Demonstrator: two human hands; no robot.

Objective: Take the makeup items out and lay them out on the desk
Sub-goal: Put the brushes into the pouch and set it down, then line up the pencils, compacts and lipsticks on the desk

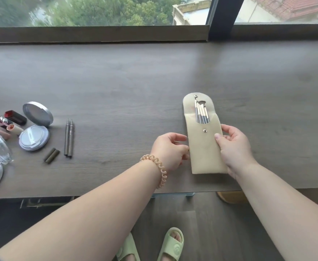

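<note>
Brush pouch (203,151) on desk (116,81), right of centre, long axis near-to-far, brushes (201,112) at open far end. Right hand (233,147) grips right edge; left hand (170,149) curled at left edge, grip unclear.

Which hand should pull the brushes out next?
Probably the left hand: the right hand holds the brush pouch steady, while the left only touches its edge, free to reach the brushes.
</note>
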